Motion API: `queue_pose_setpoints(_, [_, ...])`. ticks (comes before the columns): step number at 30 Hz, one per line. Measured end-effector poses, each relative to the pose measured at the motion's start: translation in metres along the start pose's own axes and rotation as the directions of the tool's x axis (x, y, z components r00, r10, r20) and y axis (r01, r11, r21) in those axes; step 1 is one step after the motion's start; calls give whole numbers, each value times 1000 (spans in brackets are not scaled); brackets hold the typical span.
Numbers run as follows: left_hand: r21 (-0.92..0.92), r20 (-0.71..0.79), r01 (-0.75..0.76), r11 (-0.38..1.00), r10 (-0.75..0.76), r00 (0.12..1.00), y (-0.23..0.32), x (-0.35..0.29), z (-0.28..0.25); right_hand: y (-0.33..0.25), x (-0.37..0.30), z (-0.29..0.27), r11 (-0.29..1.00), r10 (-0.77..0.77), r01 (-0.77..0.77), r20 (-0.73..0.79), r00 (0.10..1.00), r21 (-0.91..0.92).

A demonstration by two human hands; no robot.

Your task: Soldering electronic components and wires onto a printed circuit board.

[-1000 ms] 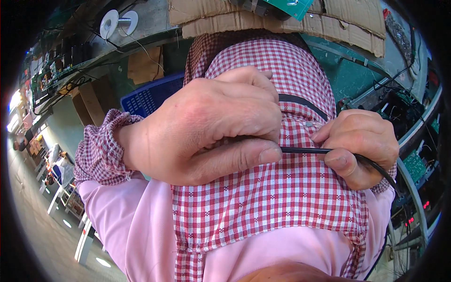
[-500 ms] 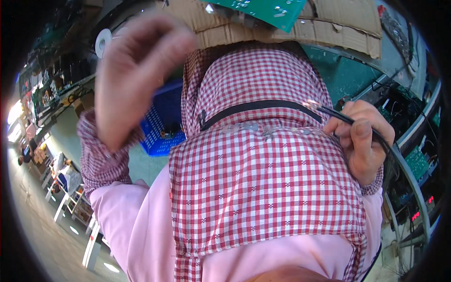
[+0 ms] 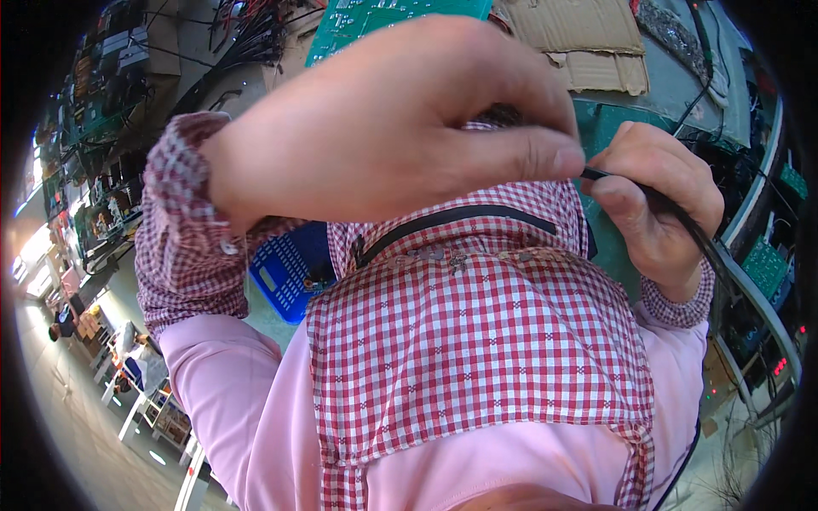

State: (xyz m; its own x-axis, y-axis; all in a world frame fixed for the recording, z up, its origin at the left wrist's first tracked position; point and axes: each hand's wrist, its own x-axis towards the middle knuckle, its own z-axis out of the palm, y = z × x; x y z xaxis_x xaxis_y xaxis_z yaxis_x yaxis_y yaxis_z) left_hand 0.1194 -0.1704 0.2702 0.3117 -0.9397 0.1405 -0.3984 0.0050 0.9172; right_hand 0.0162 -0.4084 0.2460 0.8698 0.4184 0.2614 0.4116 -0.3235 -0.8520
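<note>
Gripping slim, flexible black cable [image 3: 692,223] in bare right hand [image 3: 663,194], clamped between thumb and curled fingers. Trailing past right wrist toward lower right; visible also in the narrow gap between both hands. Holding bare left hand [image 3: 417,123], slightly blurred, close by, with thumb tip at cable's end; cannot tell whether pinched shut. Held before red-and-white checked cloth apron [image 3: 486,358]. Noted beyond: green circuit board [image 3: 362,27], brown corrugated cardboard [image 3: 588,38]. Noted below left wrist: blue perforated plastic basket [image 3: 290,266].
</note>
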Motion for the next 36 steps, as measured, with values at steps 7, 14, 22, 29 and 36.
queue_pose_setpoints(7, [66, -212, 130, 989, -113, 971, -3, -4, 26, 3, -9, 12, 902, 284, -161, -269, 920, 400])
queue_pose_setpoints(14, [324, -75, 73, 943, -51, 996, -15, -3, 20, 26, -13, 1, 997, -73, 76, -179, 981, 14])
queue_pose_setpoints(22, [387, -73, 373, 843, -376, 924, -7, 20, -15, 33, -17, -19, 994, -12, 35, -212, 977, 103])
queue_pose_setpoints(29, [744, -501, 665, -67, -714, 488, -35, 27, -16, 53, -42, -21, 967, 173, -74, -413, 894, 244])
queue_pose_setpoints(36, [774, -372, 620, -124, -883, 287, -42, 59, -32, 58, -41, -14, 966, 127, -5, -455, 882, 259])
